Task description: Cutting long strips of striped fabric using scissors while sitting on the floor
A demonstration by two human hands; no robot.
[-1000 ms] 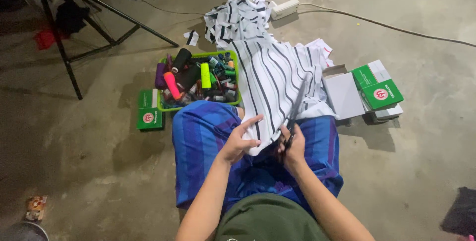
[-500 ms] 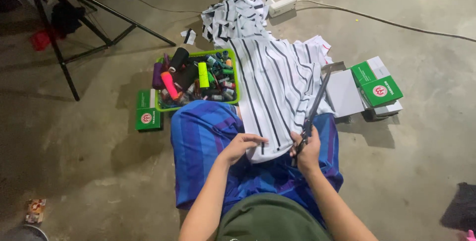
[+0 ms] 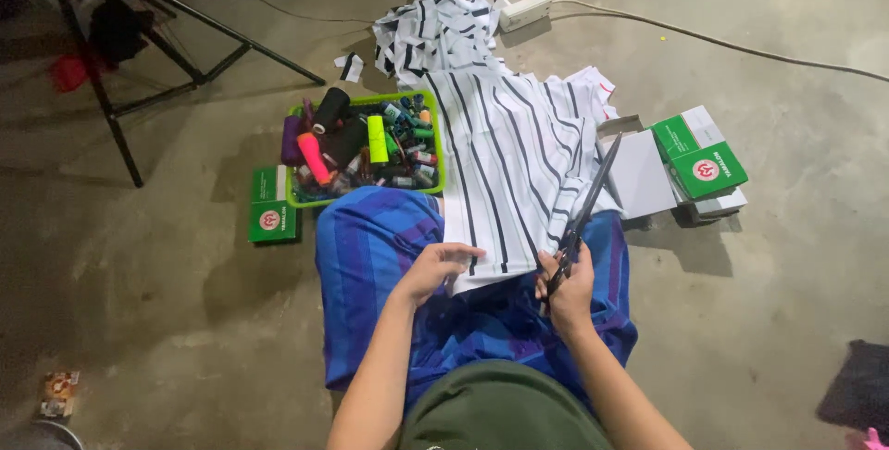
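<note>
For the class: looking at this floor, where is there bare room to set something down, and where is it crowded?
Bare concrete lies left of the green box, below the tripod legs, and right of the stacked boxes, below the cable. Crowded: thread basket, striped cloth and the lap, where the right hand holds scissors.

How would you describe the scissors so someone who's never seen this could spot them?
Find the white cloth with dark stripes spread over the blue-wrapped lap. At its right edge the right hand grips the scissors: long, dark, slim blades slanting up towards the green and white boxes, the only metal tool here.
</note>
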